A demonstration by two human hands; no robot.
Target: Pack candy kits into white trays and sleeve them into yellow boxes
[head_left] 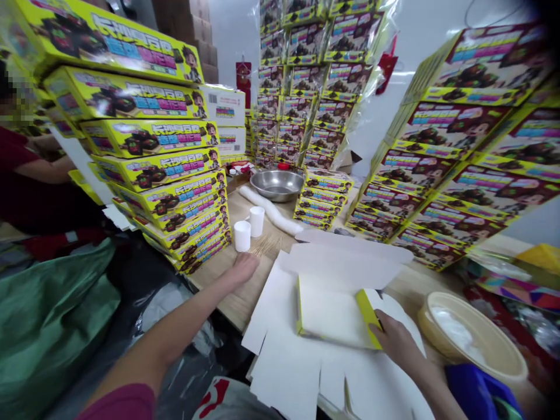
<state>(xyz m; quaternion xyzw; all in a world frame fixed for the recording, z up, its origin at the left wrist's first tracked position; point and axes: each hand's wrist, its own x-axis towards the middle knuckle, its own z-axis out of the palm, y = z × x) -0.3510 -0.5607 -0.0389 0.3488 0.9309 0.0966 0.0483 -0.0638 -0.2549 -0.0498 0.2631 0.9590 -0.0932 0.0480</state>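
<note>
Yellow-edged cardboard made up the open box (332, 312) that lay flat-bottomed on a spread of white unfolded box blanks (289, 361) on the wooden table (238, 300). I had my right hand (396, 344) at the box's right end, fingers curled around its yellow end flap (368, 315) and pinching it, the flap standing up at a slant. My left hand (242, 267) was stretched out well apart from the box, resting flat near the table's left edge with the fingers loosely together and nothing in it. Just beyond its fingertips stood two small white cups (242, 235), upright and close to each other, and beside them lay a thin bundle of wooden sticks (266, 245) on the tabletop.

Further back I saw a long white sleeve of stacked cups (273, 213) lying on its side, running toward a steel bowl (277, 184). Printed yellow boxes (166, 169) were piled high to the left, and more of the same stood in tall stacks at the back (306, 87) and on the right (459, 157). At my right, near the table's edge, sat a round cream-coloured basin (475, 344) with something white inside; I could not tell what. A green sack (48, 326) filled the lower left, and past it a person in a dark red top (26, 186) sat beside the piled boxes.
</note>
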